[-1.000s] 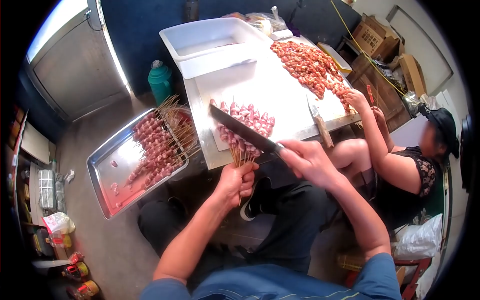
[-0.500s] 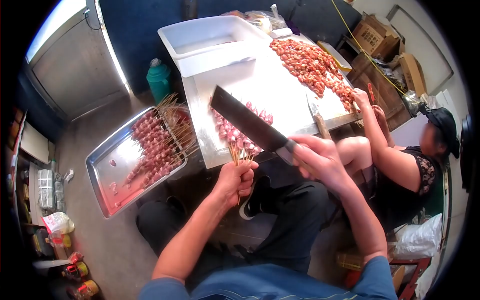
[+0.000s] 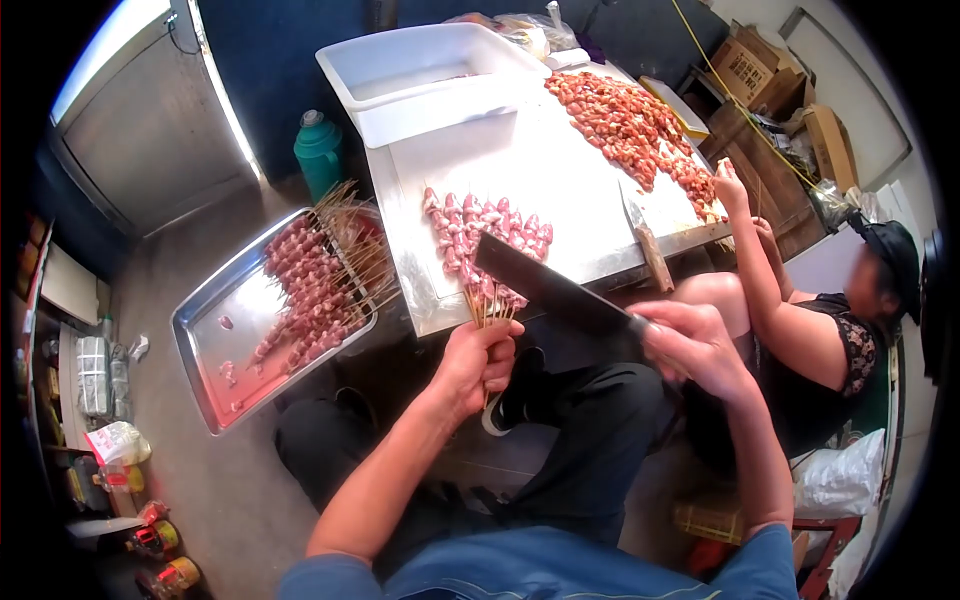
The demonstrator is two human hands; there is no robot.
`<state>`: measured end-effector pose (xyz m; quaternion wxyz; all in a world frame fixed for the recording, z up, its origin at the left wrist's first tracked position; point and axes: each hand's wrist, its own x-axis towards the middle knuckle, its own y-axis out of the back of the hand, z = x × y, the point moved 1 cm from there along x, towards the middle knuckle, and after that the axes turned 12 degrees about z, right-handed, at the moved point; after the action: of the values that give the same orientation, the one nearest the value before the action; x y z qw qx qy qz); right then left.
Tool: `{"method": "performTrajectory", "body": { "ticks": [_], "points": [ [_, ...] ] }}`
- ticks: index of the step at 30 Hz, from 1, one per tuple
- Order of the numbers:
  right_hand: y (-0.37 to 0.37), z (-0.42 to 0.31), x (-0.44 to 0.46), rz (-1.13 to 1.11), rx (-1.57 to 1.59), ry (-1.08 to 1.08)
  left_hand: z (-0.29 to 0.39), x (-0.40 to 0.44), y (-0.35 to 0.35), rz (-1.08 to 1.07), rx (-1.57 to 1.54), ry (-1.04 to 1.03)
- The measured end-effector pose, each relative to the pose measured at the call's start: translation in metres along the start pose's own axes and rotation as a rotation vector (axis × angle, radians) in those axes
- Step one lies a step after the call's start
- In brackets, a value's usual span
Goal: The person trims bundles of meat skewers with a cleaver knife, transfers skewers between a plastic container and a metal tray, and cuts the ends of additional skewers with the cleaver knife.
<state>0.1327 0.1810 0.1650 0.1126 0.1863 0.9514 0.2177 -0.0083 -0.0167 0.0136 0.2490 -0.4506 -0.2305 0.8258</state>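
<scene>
My left hand (image 3: 477, 362) is closed round the stick ends of a bunch of meat skewers (image 3: 480, 235). Their pink meat pieces fan out on the near left corner of the white table (image 3: 400, 200). In my right hand (image 3: 697, 345) is a cleaver (image 3: 550, 290), gripped by its handle. Its dark, broad blade points left and partly covers the right side of the skewers' lower ends; whether it touches them I cannot tell. Left of the table, a metal tray (image 3: 200, 345) holds a pile of more skewers (image 3: 305, 270), with a few loose meat pieces.
A white plastic tub (image 3: 430, 125) stands at the table's back left. Red meat pieces (image 3: 630, 125) are heaped toward the right, near a wooden-handled knife (image 3: 650, 245). Another person (image 3: 800, 330) sits at the right. A green thermos (image 3: 318, 155) stands behind the tray.
The cleaver and my right hand have moved right and down, uncovering more of the skewers. My left hand keeps its hold. The other person's hands have shifted slightly.
</scene>
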Motion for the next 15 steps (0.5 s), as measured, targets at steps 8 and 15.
{"method": "performTrajectory", "body": {
  "ticks": [8, 15],
  "points": [
    [-0.036, 0.007, 0.027, -0.044, -0.078, 0.067, -0.002, 0.004, 0.004, 0.009, -0.055, 0.022],
    [0.017, 0.013, -0.009, -0.032, -0.084, -0.045, -0.003, 0.005, 0.003, 0.016, -0.035, 0.018]
  ]
}}
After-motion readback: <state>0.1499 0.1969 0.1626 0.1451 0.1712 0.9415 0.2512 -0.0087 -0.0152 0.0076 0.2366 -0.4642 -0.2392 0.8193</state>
